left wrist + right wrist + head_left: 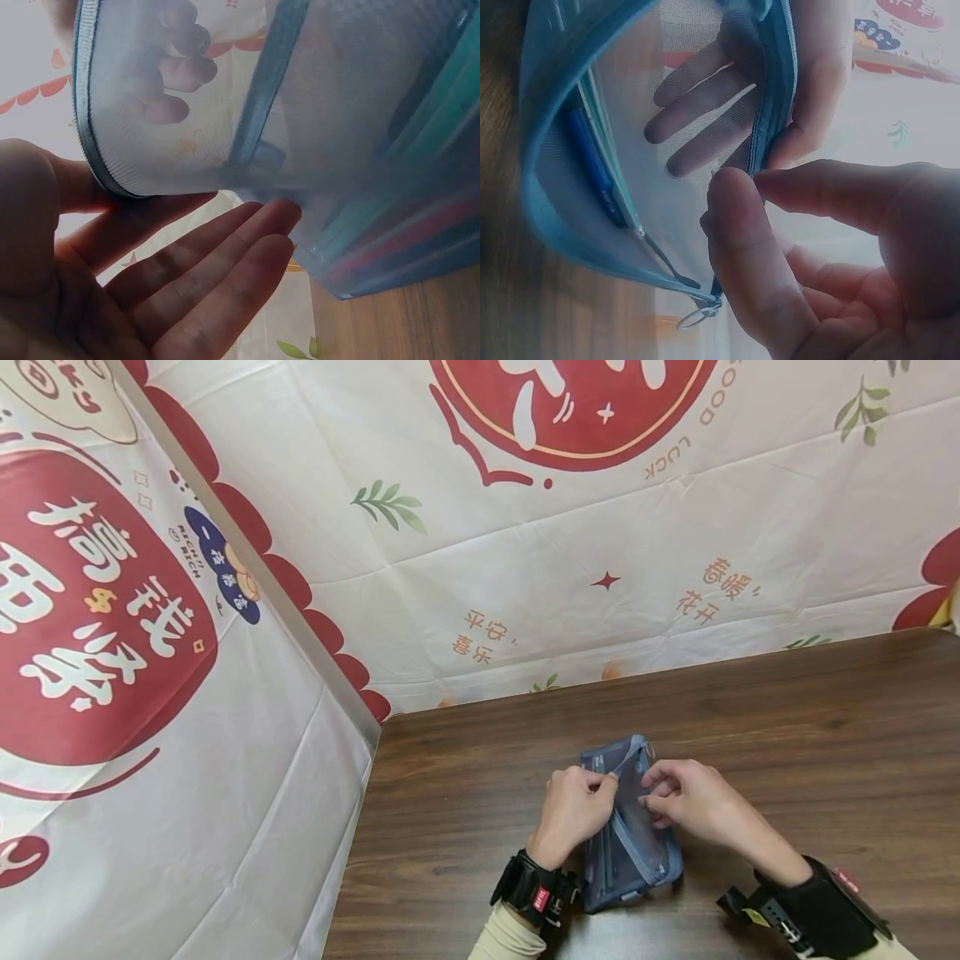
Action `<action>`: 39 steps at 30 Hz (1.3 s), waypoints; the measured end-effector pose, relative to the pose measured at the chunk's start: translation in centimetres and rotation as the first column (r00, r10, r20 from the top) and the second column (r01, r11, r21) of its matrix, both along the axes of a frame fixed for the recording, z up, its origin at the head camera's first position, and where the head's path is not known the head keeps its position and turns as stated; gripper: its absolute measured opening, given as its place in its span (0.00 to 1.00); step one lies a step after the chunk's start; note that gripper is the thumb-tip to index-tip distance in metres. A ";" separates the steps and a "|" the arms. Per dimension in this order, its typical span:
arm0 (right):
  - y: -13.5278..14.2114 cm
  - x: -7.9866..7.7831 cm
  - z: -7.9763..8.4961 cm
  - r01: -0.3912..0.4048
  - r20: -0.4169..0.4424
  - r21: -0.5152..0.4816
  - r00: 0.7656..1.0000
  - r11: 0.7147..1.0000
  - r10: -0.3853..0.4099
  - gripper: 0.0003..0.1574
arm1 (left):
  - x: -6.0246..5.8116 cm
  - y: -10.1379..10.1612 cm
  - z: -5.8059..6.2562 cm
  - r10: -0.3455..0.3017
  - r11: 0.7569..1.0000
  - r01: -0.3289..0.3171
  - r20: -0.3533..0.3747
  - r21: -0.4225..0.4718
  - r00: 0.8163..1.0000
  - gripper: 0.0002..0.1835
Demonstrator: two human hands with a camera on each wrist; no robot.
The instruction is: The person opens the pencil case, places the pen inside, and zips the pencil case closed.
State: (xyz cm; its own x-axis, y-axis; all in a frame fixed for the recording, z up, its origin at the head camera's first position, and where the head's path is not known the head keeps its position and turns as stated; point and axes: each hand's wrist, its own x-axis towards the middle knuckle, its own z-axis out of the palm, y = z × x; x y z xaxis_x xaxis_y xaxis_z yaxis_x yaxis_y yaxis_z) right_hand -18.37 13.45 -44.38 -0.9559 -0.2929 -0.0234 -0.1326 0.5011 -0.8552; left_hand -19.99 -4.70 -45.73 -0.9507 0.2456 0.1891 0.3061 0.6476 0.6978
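A blue mesh pencil case [637, 852] stands unzipped on the table, its see-through wall raised. My left hand [576, 806] pinches the zippered rim [88, 97] between thumb and index finger; its other fingers [217, 292] extend outside the mesh. My right hand [693, 802] is at the opening, its thumb and a finger [742, 217] curved close together. Whether they hold anything small is unclear. Inside lie a blue pen [592, 165] and long teal items [409, 142]. A ring-shaped zipper pull [696, 318] hangs at the zip's end.
The brown wooden table [450, 810] extends around the case. A white printed cloth [525, 543] hangs behind its far edge, and another printed cloth panel [247, 760] stands along the left side. Black wrist straps [817, 906] are on both arms.
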 end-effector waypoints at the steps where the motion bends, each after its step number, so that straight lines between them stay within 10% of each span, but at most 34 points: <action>1: 0.0 0.0 0.0 -0.001 0.001 -0.001 1.000 1.000 0.001 0.13 | 0.0 0.0 0.0 0.001 1.000 -0.001 0.002 0.003 1.000 0.27; 23: 0.5 0.5 1.2 -0.001 -0.036 0.083 0.999 0.997 0.004 0.14 | -0.2 -0.4 0.2 0.079 0.996 -0.078 -0.011 0.038 0.997 0.28; 39: 1.9 1.2 2.3 -0.218 -0.024 0.177 0.974 0.960 0.226 0.19 | -0.7 -1.1 0.2 0.158 0.986 -0.155 -0.046 0.058 0.986 0.30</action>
State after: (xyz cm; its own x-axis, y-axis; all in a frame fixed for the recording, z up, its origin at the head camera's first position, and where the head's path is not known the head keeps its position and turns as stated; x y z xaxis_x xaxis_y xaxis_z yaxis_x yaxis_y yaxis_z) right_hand -17.19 15.38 -42.10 -0.8683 -0.4933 -0.0516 -0.2929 0.5940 -0.7493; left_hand -20.70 -5.78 -45.53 -0.9657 0.0829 0.2461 0.2393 0.6523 0.7192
